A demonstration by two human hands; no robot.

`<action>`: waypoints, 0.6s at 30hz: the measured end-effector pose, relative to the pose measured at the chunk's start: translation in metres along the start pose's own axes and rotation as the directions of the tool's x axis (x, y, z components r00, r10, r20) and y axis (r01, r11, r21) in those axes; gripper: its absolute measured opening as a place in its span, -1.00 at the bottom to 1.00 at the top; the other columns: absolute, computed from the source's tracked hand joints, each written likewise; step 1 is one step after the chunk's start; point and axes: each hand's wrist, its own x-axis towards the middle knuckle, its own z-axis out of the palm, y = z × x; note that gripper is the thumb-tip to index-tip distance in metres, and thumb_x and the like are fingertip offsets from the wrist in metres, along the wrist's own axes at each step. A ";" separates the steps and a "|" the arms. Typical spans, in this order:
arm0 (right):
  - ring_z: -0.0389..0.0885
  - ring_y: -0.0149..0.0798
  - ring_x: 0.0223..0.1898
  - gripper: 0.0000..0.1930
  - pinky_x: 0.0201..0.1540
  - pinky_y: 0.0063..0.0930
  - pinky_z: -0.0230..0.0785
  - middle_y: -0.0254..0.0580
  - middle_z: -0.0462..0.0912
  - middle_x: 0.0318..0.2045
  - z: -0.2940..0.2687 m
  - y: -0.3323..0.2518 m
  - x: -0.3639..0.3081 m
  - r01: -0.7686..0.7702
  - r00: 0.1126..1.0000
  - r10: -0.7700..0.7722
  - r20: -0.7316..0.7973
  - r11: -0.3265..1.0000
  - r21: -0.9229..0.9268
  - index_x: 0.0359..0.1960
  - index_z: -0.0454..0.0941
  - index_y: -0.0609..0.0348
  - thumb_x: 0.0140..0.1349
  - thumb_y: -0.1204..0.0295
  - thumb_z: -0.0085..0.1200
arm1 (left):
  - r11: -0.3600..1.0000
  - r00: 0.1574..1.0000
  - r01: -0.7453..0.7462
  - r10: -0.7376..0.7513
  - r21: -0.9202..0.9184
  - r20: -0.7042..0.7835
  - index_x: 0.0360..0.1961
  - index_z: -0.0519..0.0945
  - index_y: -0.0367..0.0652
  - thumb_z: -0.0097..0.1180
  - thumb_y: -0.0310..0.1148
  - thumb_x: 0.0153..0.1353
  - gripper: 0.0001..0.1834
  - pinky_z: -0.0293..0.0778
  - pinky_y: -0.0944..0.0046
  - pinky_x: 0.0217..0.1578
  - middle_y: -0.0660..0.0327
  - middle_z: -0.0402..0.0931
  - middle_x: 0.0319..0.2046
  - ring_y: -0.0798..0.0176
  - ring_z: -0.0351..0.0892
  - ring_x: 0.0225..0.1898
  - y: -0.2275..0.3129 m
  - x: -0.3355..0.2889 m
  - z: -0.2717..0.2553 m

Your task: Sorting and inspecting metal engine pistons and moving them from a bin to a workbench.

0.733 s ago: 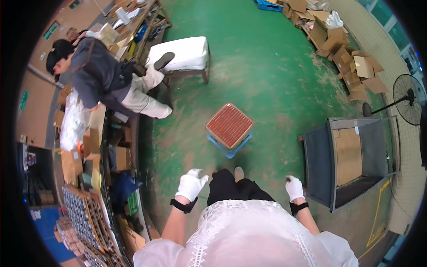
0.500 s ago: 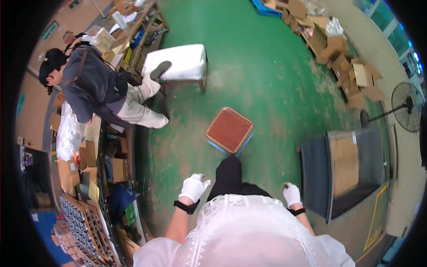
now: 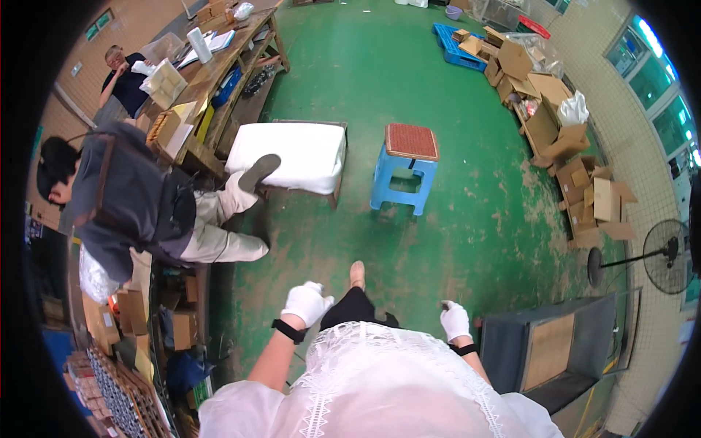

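Note:
My left hand [image 3: 307, 304], in a white glove with a black wristband, hangs at my left side with its fingers loosely bent and apart. My right hand [image 3: 454, 321], gloved the same way, is low on my right with its thumb away from the fingers. Neither holds or touches anything that I can see. Ahead of me stands a blue plastic stool [image 3: 379, 182] with a reddish-brown woven seat pad [image 3: 412, 141]. Left of it is a low bench wrapped in white [image 3: 288, 155]. My foot [image 3: 357, 274] is stepping on the green floor.
A co-worker [image 3: 139, 197] leans over the left workbench, one leg reaching back toward the white bench. Another person [image 3: 124, 80] sits behind the far table [image 3: 241, 44]. Cardboard boxes [image 3: 584, 190] line the right side. A standing fan [image 3: 666, 252] and a grey open-fronted box [image 3: 504, 350] are nearer.
My view has tilted up, so the stool's legs and more of the far room show. One foot now shows in front of me. Both hands stay low and apart. The co-worker remains bent over.

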 end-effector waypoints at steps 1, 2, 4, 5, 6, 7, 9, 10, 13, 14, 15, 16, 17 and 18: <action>0.66 0.06 -0.16 -0.75 -0.05 -0.13 0.50 0.02 0.69 -0.23 -0.008 -0.014 0.019 -0.026 1.000 0.027 0.007 0.999 -0.018 -0.17 0.68 0.07 0.16 0.41 0.02 | 0.998 1.000 0.012 -0.012 0.056 -0.012 -0.14 0.67 -0.22 0.19 0.01 0.14 -0.52 0.55 0.03 -0.11 -0.06 0.62 -0.19 -0.10 0.64 -0.18 0.003 0.023 -0.020; 0.66 0.07 -0.17 -0.75 -0.05 -0.14 0.51 0.02 0.69 -0.23 -0.014 -0.015 0.050 0.032 0.999 -0.031 -0.024 0.998 0.047 -0.15 0.67 0.08 0.16 0.42 0.02 | 0.999 0.997 -0.021 0.019 -0.028 -0.081 -0.17 0.67 -0.22 0.22 -0.05 0.12 -0.56 0.56 0.04 -0.14 -0.06 0.63 -0.22 -0.09 0.65 -0.21 0.004 0.052 -0.036; 0.67 0.07 -0.19 -0.74 -0.06 -0.16 0.52 0.02 0.70 -0.24 -0.024 -0.028 0.095 0.054 0.996 -0.045 -0.076 0.990 0.128 -0.14 0.67 0.10 0.15 0.45 0.03 | 0.996 0.983 -0.090 0.087 -0.012 -0.160 -0.23 0.67 -0.21 0.24 -0.11 0.10 -0.63 0.56 0.03 -0.20 -0.05 0.62 -0.28 -0.09 0.65 -0.27 0.003 0.104 -0.065; 0.68 0.06 -0.19 -0.74 -0.07 -0.17 0.52 0.02 0.71 -0.24 -0.034 -0.037 0.114 0.024 0.995 -0.011 -0.095 0.991 0.130 -0.14 0.67 0.10 0.15 0.47 0.03 | 0.991 0.978 -0.128 0.133 0.040 -0.158 -0.25 0.66 -0.21 0.25 -0.13 0.10 -0.65 0.55 0.02 -0.22 -0.04 0.62 -0.30 -0.09 0.64 -0.28 0.002 0.128 -0.075; 0.68 0.05 -0.19 -0.74 -0.07 -0.17 0.52 0.02 0.71 -0.25 -0.044 -0.042 0.130 -0.018 0.995 0.035 -0.095 0.984 0.176 -0.14 0.66 0.12 0.16 0.50 0.01 | 0.988 0.987 -0.125 0.133 0.086 -0.089 -0.27 0.66 -0.22 0.23 -0.11 0.11 -0.64 0.55 0.02 -0.24 -0.04 0.61 -0.32 -0.08 0.64 -0.30 0.012 0.153 -0.092; 0.68 0.05 -0.19 -0.74 -0.07 -0.17 0.52 0.02 0.71 -0.25 -0.046 -0.039 0.145 -0.038 0.995 0.054 -0.086 0.983 0.180 -0.14 0.66 0.12 0.16 0.50 0.01 | 0.987 0.988 -0.133 0.140 0.090 -0.070 -0.27 0.66 -0.22 0.23 -0.11 0.11 -0.64 0.55 0.02 -0.24 -0.04 0.61 -0.32 -0.08 0.64 -0.30 0.020 0.180 -0.102; 0.68 0.04 -0.19 -0.75 -0.07 -0.17 0.52 0.01 0.71 -0.25 -0.047 -0.032 0.180 -0.087 0.985 0.117 -0.128 0.971 0.221 -0.14 0.65 0.13 0.16 0.49 0.02 | 0.965 0.968 -0.246 0.250 0.096 -0.031 -0.24 0.66 -0.24 0.21 -0.07 0.12 -0.59 0.55 0.03 -0.23 -0.04 0.62 -0.29 -0.07 0.64 -0.29 0.037 0.232 -0.115; 0.67 0.08 -0.20 -0.75 -0.08 -0.13 0.52 0.06 0.70 -0.26 -0.047 -0.027 0.197 -0.110 0.982 0.138 -0.126 0.972 0.206 -0.14 0.64 0.16 0.16 0.48 0.03 | 0.959 0.962 -0.270 0.272 0.087 -0.004 -0.20 0.66 -0.26 0.19 -0.05 0.13 -0.55 0.55 0.04 -0.21 -0.06 0.62 -0.26 -0.07 0.65 -0.26 0.045 0.258 -0.120; 0.65 0.13 -0.19 -0.75 -0.09 -0.09 0.51 0.13 0.68 -0.26 -0.066 -0.017 0.281 -0.079 0.988 0.086 -0.126 0.995 0.060 -0.13 0.63 0.19 0.17 0.47 0.03 | 0.955 0.957 -0.292 0.291 0.062 0.025 -0.18 0.66 -0.27 0.19 -0.03 0.13 -0.53 0.55 0.05 -0.19 -0.05 0.62 -0.25 -0.06 0.65 -0.24 0.060 0.332 -0.119; 0.64 0.17 -0.18 -0.76 -0.09 -0.06 0.50 0.18 0.67 -0.26 -0.078 -0.015 0.325 -0.028 0.988 0.043 -0.145 0.994 0.103 -0.14 0.62 0.22 0.18 0.46 0.02 | 0.959 0.961 -0.277 0.276 0.059 0.025 -0.18 0.66 -0.27 0.19 -0.03 0.13 -0.53 0.55 0.05 -0.19 -0.05 0.62 -0.25 -0.06 0.65 -0.24 0.063 0.352 -0.118; 0.64 0.17 -0.17 -0.75 -0.09 -0.07 0.50 0.17 0.67 -0.25 -0.091 -0.015 0.367 -0.016 0.987 0.029 -0.160 0.997 0.081 -0.12 0.62 0.22 0.20 0.46 0.02 | 0.974 0.975 -0.223 0.223 0.048 0.000 -0.18 0.67 -0.26 0.20 -0.05 0.12 -0.54 0.55 0.04 -0.18 -0.05 0.63 -0.24 -0.07 0.65 -0.24 0.068 0.366 -0.118; 0.64 0.16 -0.17 -0.74 -0.09 -0.08 0.50 0.15 0.67 -0.24 -0.107 -0.024 0.406 -0.027 0.986 0.044 -0.158 0.994 0.107 -0.09 0.61 0.21 0.20 0.46 0.01 | 0.986 0.986 -0.162 0.163 0.037 -0.032 -0.19 0.67 -0.26 0.21 -0.06 0.12 -0.56 0.54 0.04 -0.17 -0.05 0.63 -0.24 -0.08 0.64 -0.23 0.070 0.380 -0.120; 0.64 0.14 -0.17 -0.72 -0.08 -0.10 0.50 0.12 0.68 -0.23 -0.117 -0.027 0.444 -0.023 0.987 0.044 -0.153 0.991 0.135 -0.06 0.61 0.17 0.19 0.46 0.02 | 0.994 0.992 -0.105 0.107 0.022 -0.072 -0.19 0.67 -0.25 0.22 -0.07 0.12 -0.57 0.54 0.03 -0.16 -0.05 0.63 -0.24 -0.09 0.64 -0.22 0.074 0.399 -0.125; 0.65 0.12 -0.17 -0.71 -0.08 -0.11 0.50 0.11 0.68 -0.22 -0.129 -0.034 0.476 0.012 0.991 0.007 -0.134 0.990 0.143 -0.05 0.61 0.15 0.19 0.45 0.02 | 0.999 0.997 -0.036 0.036 0.000 -0.064 -0.20 0.67 -0.24 0.24 -0.10 0.11 -0.59 0.54 0.03 -0.14 -0.05 0.63 -0.23 -0.10 0.64 -0.22 0.074 0.407 -0.124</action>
